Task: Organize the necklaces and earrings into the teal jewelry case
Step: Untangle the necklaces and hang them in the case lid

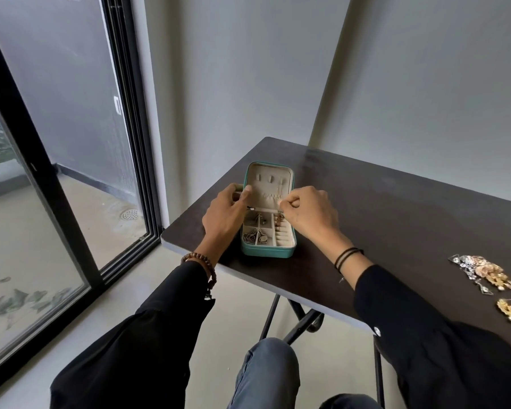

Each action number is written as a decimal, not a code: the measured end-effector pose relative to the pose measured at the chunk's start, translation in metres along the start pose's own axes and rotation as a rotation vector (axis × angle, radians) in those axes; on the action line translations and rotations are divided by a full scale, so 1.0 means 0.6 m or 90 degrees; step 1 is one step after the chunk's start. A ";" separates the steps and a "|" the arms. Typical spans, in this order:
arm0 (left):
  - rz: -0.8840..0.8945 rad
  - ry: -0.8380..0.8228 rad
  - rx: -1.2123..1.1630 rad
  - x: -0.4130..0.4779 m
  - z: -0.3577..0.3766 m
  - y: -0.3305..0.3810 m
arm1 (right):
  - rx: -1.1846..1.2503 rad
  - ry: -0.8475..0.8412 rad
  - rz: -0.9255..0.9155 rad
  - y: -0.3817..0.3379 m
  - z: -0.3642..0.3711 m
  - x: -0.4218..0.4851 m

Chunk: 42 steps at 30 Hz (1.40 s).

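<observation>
The teal jewelry case (267,251) lies open on the dark table (396,202), its beige lid (270,180) standing up at the back. Several chains and small pieces (255,234) lie in its left compartments. My left hand (226,214) holds the lid's left edge with thumb and fingers. My right hand (307,214) is at the lid's right side, its fingers pinched on a thin necklace chain (281,193) that hangs from the right hook in the lid. A pile of gold and silver earrings (484,273) lies at the table's right, with one gold earring (507,309) apart below it.
The table's front edge (248,278) runs diagonally over folding black legs (301,317). A glass sliding door (56,202) stands to the left. My knee in jeans (269,370) is under the table edge. Grey walls close the back.
</observation>
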<state>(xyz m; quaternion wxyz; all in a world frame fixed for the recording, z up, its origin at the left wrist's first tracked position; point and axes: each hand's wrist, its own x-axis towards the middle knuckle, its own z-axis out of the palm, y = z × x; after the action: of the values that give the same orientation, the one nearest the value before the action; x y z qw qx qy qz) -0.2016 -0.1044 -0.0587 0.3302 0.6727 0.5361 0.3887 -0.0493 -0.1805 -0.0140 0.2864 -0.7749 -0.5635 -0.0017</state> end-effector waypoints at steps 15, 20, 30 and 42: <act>0.007 0.004 -0.023 -0.004 0.000 0.003 | 0.391 0.050 0.153 0.002 0.007 0.029; 0.013 0.007 -0.026 -0.005 -0.002 0.004 | 0.486 0.056 0.138 -0.012 -0.007 0.039; 0.009 0.010 -0.101 -0.012 -0.008 0.006 | 0.598 0.026 0.118 -0.019 -0.041 0.017; 0.144 -0.028 -0.292 -0.077 -0.043 0.099 | 0.617 0.021 0.076 -0.011 -0.133 -0.067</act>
<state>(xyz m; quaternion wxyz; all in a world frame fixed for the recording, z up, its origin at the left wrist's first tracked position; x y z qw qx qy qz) -0.2025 -0.1610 -0.0031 0.4402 0.6443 0.3479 0.5196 -0.0441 -0.2498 0.0426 0.6226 -0.5831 -0.4495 0.2651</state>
